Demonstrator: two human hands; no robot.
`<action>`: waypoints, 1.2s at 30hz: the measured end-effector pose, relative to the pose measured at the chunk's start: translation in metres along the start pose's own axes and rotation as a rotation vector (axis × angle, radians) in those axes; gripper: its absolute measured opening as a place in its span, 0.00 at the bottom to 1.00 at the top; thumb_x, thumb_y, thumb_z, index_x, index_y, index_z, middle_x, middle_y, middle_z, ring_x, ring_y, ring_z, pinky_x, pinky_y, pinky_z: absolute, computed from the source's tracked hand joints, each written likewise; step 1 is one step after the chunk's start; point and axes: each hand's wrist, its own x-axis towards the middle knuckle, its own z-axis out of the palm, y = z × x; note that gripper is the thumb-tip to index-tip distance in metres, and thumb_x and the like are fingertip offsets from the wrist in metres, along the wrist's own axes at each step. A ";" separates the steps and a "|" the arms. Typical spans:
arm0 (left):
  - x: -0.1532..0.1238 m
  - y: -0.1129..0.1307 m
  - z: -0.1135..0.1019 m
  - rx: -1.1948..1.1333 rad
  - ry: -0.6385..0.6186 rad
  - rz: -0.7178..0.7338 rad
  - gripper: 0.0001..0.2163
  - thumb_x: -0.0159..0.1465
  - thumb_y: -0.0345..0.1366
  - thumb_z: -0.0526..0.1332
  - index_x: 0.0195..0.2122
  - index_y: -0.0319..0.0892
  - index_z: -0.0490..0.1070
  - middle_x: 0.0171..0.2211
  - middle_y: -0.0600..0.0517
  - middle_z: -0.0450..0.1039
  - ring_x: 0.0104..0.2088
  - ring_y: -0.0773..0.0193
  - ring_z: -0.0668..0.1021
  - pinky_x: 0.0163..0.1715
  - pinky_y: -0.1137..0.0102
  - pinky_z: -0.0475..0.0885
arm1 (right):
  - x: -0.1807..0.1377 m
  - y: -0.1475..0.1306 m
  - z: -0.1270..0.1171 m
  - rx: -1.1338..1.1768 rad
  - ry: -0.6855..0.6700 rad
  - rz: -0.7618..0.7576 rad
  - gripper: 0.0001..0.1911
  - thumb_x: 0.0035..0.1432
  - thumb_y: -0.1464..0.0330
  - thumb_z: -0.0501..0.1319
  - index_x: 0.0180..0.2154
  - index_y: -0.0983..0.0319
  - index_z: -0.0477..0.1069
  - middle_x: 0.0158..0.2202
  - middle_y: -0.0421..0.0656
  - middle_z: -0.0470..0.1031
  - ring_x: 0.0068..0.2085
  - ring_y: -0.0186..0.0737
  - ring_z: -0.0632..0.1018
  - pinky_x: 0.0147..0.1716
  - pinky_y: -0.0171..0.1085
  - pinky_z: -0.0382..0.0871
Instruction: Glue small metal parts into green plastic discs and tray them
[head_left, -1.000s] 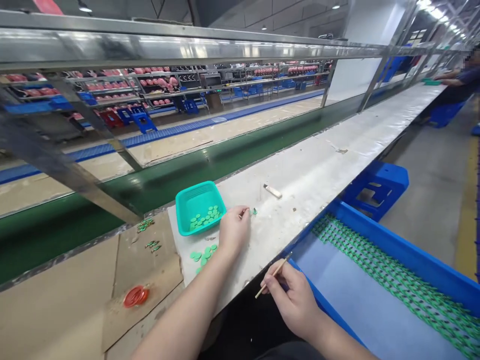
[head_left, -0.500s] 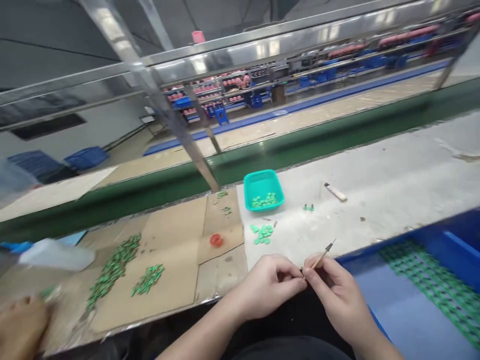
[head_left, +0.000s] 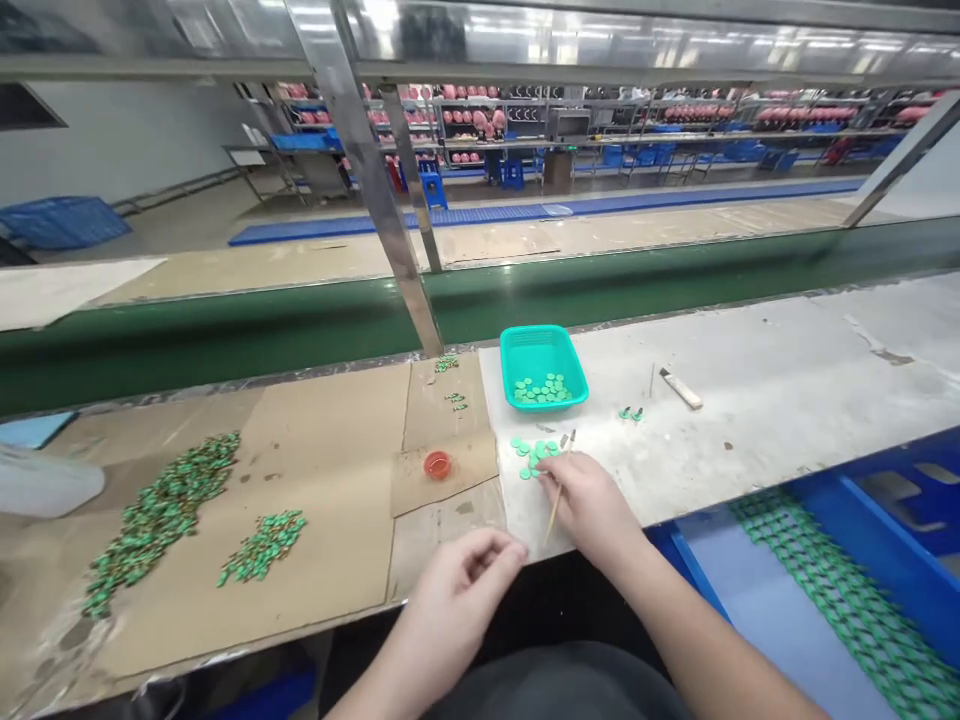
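Note:
My right hand [head_left: 589,505] grips a thin wooden-handled brush [head_left: 559,490], whose tip points at a small heap of green discs [head_left: 534,455] on the white bench top. A teal basket [head_left: 541,366] holding more green discs stands just beyond that heap. My left hand [head_left: 465,585] hovers at the bench's near edge with fingers pinched together; I cannot make out anything in them. A small red cap [head_left: 437,464] lies on the cardboard to the left of the discs.
Two piles of green parts [head_left: 161,510] lie on cardboard at the left. A blue crate [head_left: 892,530] with rows of green parts sits at the right. A white stick [head_left: 681,388] and two tiny green pieces [head_left: 631,413] lie past the basket. A green conveyor belt [head_left: 225,335] runs behind.
My hands have parted: the right hand carried the brush forward to the loose discs and the left dropped back toward the bench edge. The view has turned slightly left.

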 end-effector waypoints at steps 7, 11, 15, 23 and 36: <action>-0.021 -0.036 -0.063 0.071 0.105 0.016 0.32 0.68 0.74 0.64 0.35 0.48 0.85 0.35 0.47 0.83 0.39 0.51 0.82 0.43 0.65 0.78 | 0.027 0.002 0.018 -0.196 -0.184 0.059 0.05 0.72 0.72 0.70 0.44 0.58 0.86 0.39 0.50 0.87 0.43 0.55 0.87 0.44 0.45 0.80; -0.030 -0.048 -0.072 0.056 0.137 0.033 0.32 0.68 0.75 0.64 0.35 0.49 0.87 0.35 0.47 0.86 0.39 0.50 0.86 0.42 0.65 0.82 | 0.021 -0.006 0.027 -0.228 -0.214 0.072 0.06 0.74 0.68 0.72 0.40 0.58 0.82 0.37 0.48 0.85 0.40 0.52 0.85 0.41 0.43 0.76; -0.029 -0.058 -0.071 0.032 0.159 0.076 0.29 0.69 0.71 0.67 0.34 0.49 0.87 0.34 0.47 0.86 0.38 0.50 0.87 0.39 0.66 0.83 | 0.004 -0.028 0.049 -0.182 -0.172 0.066 0.12 0.74 0.62 0.74 0.36 0.57 0.78 0.34 0.46 0.82 0.37 0.50 0.83 0.38 0.42 0.73; 0.010 -0.075 -0.057 0.591 0.457 0.584 0.13 0.81 0.46 0.63 0.45 0.48 0.85 0.37 0.50 0.85 0.36 0.57 0.84 0.41 0.65 0.77 | -0.003 -0.047 0.021 0.084 0.061 0.097 0.26 0.89 0.58 0.46 0.44 0.56 0.78 0.34 0.43 0.79 0.35 0.45 0.81 0.38 0.42 0.76; 0.029 -0.079 -0.060 0.781 0.427 0.710 0.08 0.82 0.40 0.64 0.51 0.48 0.84 0.42 0.51 0.85 0.40 0.56 0.84 0.43 0.60 0.70 | 0.011 -0.057 0.005 0.320 0.055 0.158 0.13 0.81 0.71 0.59 0.56 0.55 0.82 0.43 0.43 0.82 0.45 0.44 0.85 0.51 0.45 0.82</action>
